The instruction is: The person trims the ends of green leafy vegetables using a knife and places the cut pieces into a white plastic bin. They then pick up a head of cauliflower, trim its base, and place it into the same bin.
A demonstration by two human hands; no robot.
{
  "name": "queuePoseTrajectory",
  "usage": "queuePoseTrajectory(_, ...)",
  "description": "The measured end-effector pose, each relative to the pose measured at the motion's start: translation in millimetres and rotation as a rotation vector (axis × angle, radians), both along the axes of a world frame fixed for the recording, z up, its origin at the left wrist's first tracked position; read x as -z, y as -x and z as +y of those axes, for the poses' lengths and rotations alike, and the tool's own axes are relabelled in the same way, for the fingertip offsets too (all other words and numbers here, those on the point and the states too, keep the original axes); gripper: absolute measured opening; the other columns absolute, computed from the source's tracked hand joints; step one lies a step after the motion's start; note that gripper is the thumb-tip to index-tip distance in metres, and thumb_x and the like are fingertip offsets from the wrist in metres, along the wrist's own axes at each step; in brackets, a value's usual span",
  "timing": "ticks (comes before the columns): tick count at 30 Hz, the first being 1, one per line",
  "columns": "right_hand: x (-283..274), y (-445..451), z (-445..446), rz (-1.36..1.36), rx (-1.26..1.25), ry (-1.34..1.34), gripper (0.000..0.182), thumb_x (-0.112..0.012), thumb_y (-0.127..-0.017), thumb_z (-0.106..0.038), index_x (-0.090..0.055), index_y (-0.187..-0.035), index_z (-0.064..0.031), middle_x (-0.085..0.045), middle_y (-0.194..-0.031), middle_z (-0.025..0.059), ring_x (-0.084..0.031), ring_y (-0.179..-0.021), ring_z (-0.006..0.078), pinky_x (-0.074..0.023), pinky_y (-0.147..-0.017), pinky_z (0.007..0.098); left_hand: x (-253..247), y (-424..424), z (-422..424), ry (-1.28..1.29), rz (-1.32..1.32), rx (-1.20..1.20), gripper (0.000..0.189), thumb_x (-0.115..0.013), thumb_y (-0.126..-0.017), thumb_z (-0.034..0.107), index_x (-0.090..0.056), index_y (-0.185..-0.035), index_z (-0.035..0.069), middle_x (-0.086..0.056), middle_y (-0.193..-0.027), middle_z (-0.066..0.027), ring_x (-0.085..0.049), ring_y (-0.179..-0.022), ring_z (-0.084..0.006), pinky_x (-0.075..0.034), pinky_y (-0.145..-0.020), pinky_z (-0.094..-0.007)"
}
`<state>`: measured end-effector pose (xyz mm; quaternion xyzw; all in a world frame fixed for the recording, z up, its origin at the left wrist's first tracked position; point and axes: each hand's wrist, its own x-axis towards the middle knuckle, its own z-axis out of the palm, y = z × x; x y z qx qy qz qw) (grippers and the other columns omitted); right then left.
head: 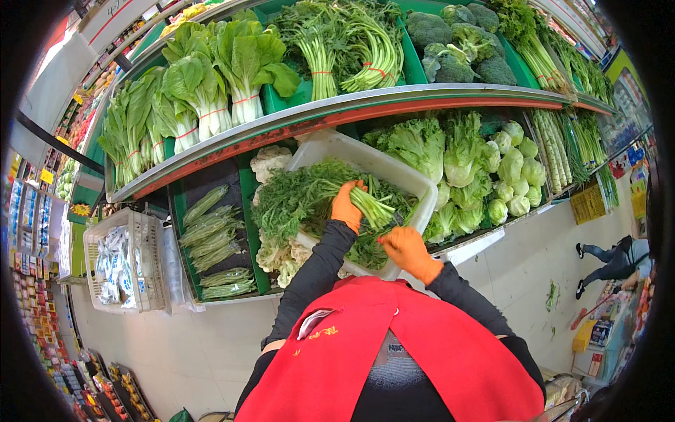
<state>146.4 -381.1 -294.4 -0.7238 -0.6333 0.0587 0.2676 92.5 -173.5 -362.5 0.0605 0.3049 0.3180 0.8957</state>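
Note:
My left hand [346,210], in an orange glove, is closed around the stems of a bunch of feathery leafy greens [300,198]. The leaves spread to the left and the pale cut stem ends [375,208] point right. Just below those ends is my right hand [412,252], also gloved in orange, its fingers curled together. A small red bit shows at its fingertips; what it belongs to is mostly hidden. Both hands are over a white plastic tub [428,203], which is tilted on the lower shelf and holds more of the same greens [369,252].
Cauliflower [271,163] lies beside and under the tub, wrapped green beans [213,232] to its left. Lettuce [464,163] fills the right side. The upper shelf edge [337,108] runs above, bearing bok choy [245,63] and broccoli [453,39]. A crate [150,264] stands left; a person [614,261] is far right.

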Motion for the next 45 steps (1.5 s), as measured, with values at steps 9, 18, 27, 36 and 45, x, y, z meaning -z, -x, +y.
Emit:
queuePoseTrajectory(9, -30.9, -47.7, 1.2, -0.084, -0.046, 0.240, 0.020, -0.061, -0.082, -0.023, -0.068, -0.073, -0.0070, -0.063, -0.071, 0.0148, -0.063, -0.071, 0.0384, -0.0499, -0.064, 0.0492, 20.5, 41.4, -17.2, 0.051, -0.221, 0.100, 0.035, -0.064, -0.096, 0.013, -0.056, -0.125, -0.005, -0.060, -0.128, -0.0170, -0.059, -0.112, -0.0299, -0.049, -0.100, -0.0428)
queuePoseTrajectory(18, -25.3, 7.6, 82.0, 0.012, 0.254, 0.195, 0.039, -0.069, -0.081, -0.037, -0.067, -0.110, -0.0094, -0.066, -0.091, 0.0133, -0.066, -0.086, 0.0347, -0.0540, -0.074, 0.0445, -5.8, 52.7, -30.6, 0.037, -0.468, 0.252, 0.053, -0.048, -0.091, 0.013, -0.046, -0.140, -0.007, -0.055, -0.138, -0.0190, -0.052, -0.126, -0.0341, -0.037, -0.111, -0.0466)
queuePoseTrajectory(27, -38.1, -21.5, 100.3, 0.086, 0.357, 0.094, 0.030, -0.067, -0.081, -0.027, -0.064, -0.101, -0.0055, -0.068, -0.094, 0.0198, -0.065, -0.082, 0.0422, -0.0534, -0.073, 0.0486, 39.3, 56.2, -25.9, 0.046, -0.378, 0.167, 0.041, -0.049, -0.091, 0.016, -0.053, -0.125, -0.006, -0.060, -0.126, -0.0200, -0.058, -0.114, -0.0357, -0.044, -0.104, -0.0493)
queuePoseTrajectory(36, -85.7, -34.1, 82.7, 1.118, 0.366, 0.044, 0.018, -0.060, -0.095, -0.012, -0.059, -0.109, -0.0008, -0.065, -0.078, 0.0045, -0.054, -0.056, 0.0099, -0.0429, -0.051, 0.0238, -3.8, 50.9, -31.3, 0.007, -0.293, 0.137, 0.053, -0.052, -0.090, 0.011, -0.043, -0.138, -0.010, -0.055, -0.136, -0.0204, -0.052, -0.126, -0.0341, -0.040, -0.110, -0.0477)
queuePoseTrajectory(45, -52.5, -32.7, 39.2, 1.248, 0.501, -0.468, 0.021, -0.058, -0.100, -0.018, -0.057, -0.111, -0.0003, -0.064, -0.082, 0.0058, -0.055, -0.061, 0.0108, -0.0444, -0.056, 0.0239, 16.7, 53.9, -23.4, 0.104, -0.454, 0.214, 0.056, -0.049, -0.088, 0.009, -0.040, -0.138, -0.012, -0.051, -0.141, -0.0243, -0.047, -0.133, -0.0375, -0.036, -0.114, -0.0482)
